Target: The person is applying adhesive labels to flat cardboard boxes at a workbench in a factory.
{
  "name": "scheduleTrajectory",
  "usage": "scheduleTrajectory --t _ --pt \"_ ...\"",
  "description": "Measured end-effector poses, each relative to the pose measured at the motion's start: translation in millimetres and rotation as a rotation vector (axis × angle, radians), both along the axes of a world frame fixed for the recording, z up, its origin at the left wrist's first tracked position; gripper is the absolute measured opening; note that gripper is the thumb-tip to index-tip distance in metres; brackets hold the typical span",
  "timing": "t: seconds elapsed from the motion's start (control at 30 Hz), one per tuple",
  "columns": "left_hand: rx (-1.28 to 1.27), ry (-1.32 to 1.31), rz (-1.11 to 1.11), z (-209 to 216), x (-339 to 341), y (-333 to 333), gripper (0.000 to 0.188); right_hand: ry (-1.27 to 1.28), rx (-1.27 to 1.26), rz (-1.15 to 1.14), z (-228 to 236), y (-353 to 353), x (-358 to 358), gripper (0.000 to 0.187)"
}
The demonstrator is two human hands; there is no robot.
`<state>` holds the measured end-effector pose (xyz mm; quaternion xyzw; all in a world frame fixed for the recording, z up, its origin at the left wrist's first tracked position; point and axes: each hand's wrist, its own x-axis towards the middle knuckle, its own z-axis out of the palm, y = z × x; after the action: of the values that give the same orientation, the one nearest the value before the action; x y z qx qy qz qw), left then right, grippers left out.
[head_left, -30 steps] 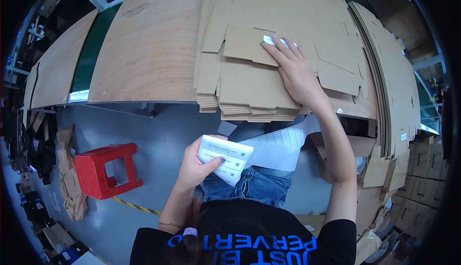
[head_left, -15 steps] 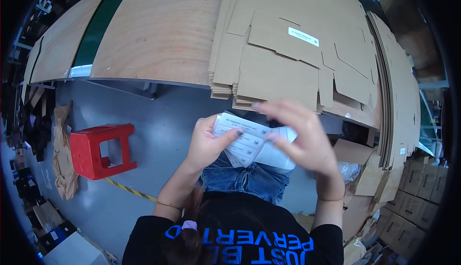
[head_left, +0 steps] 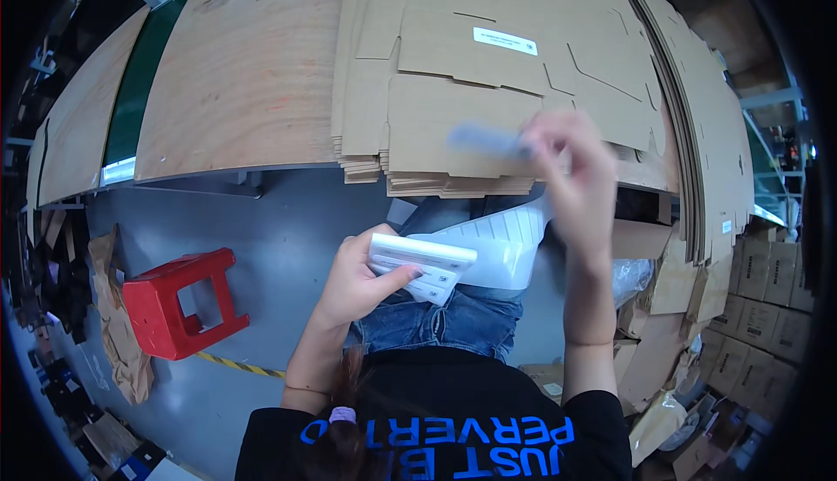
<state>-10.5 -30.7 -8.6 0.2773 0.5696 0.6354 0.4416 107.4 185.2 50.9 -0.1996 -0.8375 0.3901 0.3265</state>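
Observation:
My left hand (head_left: 351, 285) is closed around a folded stack of white label sheets (head_left: 433, 284), its thumb lying across the front. A long tail of white label backing (head_left: 504, 259) spreads from it to the right over my lap. My right hand (head_left: 575, 163) is raised over the near part of the stacked flat cardboard boxes (head_left: 488, 119), smeared by motion. Its fingers pinch one end of a blurred label (head_left: 486, 139), which reaches out to the left above the cardboard. Another white label (head_left: 505, 40) is stuck on the top box, farther back.
Bare plywood tabletop (head_left: 253, 71) lies left of the boxes. On the floor at left, a red plastic stool (head_left: 179, 302) lies beside crumpled brown paper (head_left: 122, 333). More flat cartons (head_left: 697, 123) stand at the right, with packed boxes (head_left: 763, 307) and clear plastic (head_left: 632, 280) below.
My right hand has moved up and forward from the label sheets to over the cardboard, with a label in its fingers. The left hand stays low with the stack. The view has shifted slightly.

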Motion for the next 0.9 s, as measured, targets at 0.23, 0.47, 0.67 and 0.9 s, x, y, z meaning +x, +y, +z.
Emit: scheduleTrajectory --t 0.23,0.47,0.67,0.9 --pt "-0.013 0.002 -0.005 -14 -9 -17 0.019 -0.295 -0.18 0.01 -6 64 -6 0.006" --pt "-0.019 -0.061 0.02 -20 -9 -17 0.02 -0.292 -0.105 -0.078 -20 58 -8 0.005" --pt "-0.023 -0.041 0.006 -21 -9 -14 0.021 -0.323 0.301 -0.116 -21 46 -9 0.013" --pt "-0.029 -0.028 0.011 -21 -7 -17 0.021 -0.246 0.928 -0.09 -20 64 -48 0.026"
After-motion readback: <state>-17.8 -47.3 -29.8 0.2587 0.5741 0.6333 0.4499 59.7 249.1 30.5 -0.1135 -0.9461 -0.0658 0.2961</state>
